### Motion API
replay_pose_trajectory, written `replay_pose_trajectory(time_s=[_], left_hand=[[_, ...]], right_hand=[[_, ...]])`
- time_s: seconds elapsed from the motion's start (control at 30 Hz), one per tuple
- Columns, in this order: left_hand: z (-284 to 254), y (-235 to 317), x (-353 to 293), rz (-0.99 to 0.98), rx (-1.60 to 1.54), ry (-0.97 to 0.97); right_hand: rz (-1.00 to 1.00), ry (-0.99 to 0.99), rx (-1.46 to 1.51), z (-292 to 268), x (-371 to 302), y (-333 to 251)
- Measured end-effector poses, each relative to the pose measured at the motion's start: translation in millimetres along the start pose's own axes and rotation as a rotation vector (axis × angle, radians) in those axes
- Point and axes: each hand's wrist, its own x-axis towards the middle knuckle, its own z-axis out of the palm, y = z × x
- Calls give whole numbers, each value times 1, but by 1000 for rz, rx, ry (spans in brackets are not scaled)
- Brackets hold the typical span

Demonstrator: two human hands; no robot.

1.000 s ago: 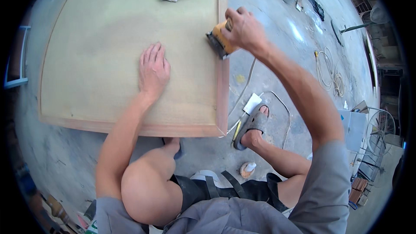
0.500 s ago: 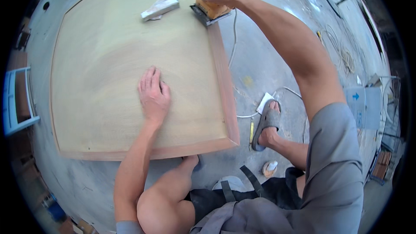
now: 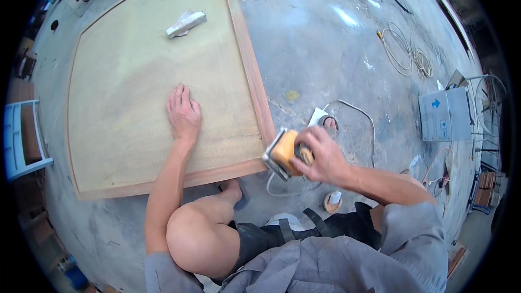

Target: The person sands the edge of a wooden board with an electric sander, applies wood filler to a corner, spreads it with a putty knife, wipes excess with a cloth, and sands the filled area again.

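A large pale wooden panel (image 3: 130,103) with a raised reddish-brown frame strip (image 3: 251,70) lies in front of me. My left hand (image 3: 183,115) rests flat on its surface, fingers stretched forward. My right hand (image 3: 324,156) is wrapped round an orange electric sander (image 3: 286,151). The sander is tilted, its flat base turned toward the panel's near right corner; whether it touches the frame I cannot tell. Farther up the panel lies a whitish block (image 3: 187,24) with a crumpled wrap under it.
A white cord (image 3: 373,130) runs over the concrete floor to a white power strip (image 3: 317,116) by my right foot. A small white bottle (image 3: 335,198) stands near my legs. To the right are coiled cable (image 3: 401,57) and a grey-blue box (image 3: 444,115); a light blue frame (image 3: 37,141) stands left.
My right hand has brought the sander back from the far part of the right frame strip to the near right corner and tilted it. My left hand stays flat on the panel.
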Motion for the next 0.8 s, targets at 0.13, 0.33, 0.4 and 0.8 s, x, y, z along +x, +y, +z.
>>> replay_pose_trajectory(time_s=[0.13,0.33,0.4,0.8], left_hand=[[2,-4,-3,13,9,7],[-6,-3,-3,22,29,-3],[-7,1,-3,13,0,-4],[-16,7,-4,-5,-100,-14]], right_hand=[[-33,-76,-130,-3,24,-17],[-57,-11,-296,4,174,9],[-22,-2,-346,2,229,19],[155,37,-461,-3,406,53]])
